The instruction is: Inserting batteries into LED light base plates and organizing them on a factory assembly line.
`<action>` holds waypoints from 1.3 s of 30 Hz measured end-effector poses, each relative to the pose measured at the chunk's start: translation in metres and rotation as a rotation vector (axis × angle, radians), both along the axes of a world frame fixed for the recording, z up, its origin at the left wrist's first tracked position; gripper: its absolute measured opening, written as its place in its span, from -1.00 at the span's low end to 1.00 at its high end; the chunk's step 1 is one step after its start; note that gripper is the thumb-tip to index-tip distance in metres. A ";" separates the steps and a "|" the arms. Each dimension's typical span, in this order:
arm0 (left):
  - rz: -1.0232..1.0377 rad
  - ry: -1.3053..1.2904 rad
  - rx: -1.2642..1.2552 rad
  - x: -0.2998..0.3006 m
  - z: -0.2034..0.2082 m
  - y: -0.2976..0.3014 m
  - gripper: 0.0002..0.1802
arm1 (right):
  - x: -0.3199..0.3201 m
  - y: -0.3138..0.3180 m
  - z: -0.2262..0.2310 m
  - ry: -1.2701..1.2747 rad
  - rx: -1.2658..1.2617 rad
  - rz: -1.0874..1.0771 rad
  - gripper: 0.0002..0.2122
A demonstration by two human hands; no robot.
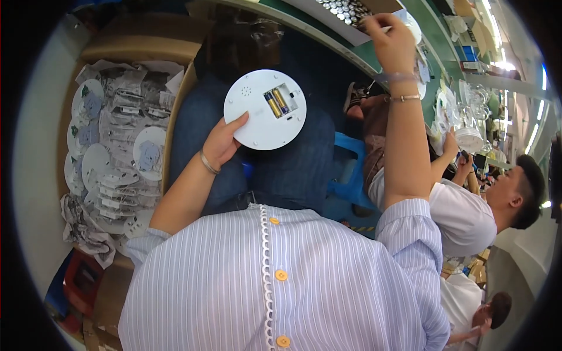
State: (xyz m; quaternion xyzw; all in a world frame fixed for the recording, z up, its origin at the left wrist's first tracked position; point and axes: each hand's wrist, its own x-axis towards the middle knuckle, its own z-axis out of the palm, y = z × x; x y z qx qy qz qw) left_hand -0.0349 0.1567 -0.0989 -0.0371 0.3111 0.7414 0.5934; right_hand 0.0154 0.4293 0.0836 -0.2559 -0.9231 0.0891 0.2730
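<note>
My left hand (223,139) grips the lower left rim of a round white plastic device (252,126) above my lap, thumb on its upper face. That face has a cluster of small holes and an uncovered battery compartment (291,93). Two gold and dark-blue batteries (275,103) lie side by side in it, beside bare white plastic. Up at the bench, my right hand (393,44) reaches to the edge of a box of upright batteries (342,8), whose silver ends show. Its fingers are pinched together; what they hold is too small to make out.
A cardboard box (132,54) on my left holds several round white parts and clear plastic wrapping. The green bench (436,44) runs along the far right side. A blue stool (345,169) stands right of my legs. Co-workers (468,216) sit further right, beside white parts (468,137).
</note>
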 end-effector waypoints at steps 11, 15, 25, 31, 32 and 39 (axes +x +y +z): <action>-0.021 0.066 -0.018 0.001 0.004 -0.003 -0.52 | 0.054 -0.103 -0.067 -0.062 -0.410 0.287 -0.85; -0.054 0.110 -0.031 0.002 0.005 -0.001 -0.52 | 0.051 -0.104 -0.079 -0.280 -0.521 0.247 -0.82; -0.102 0.193 -0.031 0.003 0.000 -0.003 -0.51 | 0.038 -0.103 -0.089 -0.345 -0.352 0.358 -0.85; -0.058 0.128 -0.030 0.003 0.004 -0.004 -0.51 | 0.041 -0.094 -0.106 -0.152 -0.489 0.187 -0.63; -0.059 0.126 -0.030 0.003 0.004 -0.004 -0.51 | 0.041 -0.094 -0.108 -0.174 -0.814 0.006 -0.59; -0.012 0.106 -0.012 0.002 0.004 -0.003 -0.52 | 0.035 -0.101 -0.119 -0.016 -1.247 0.050 -0.71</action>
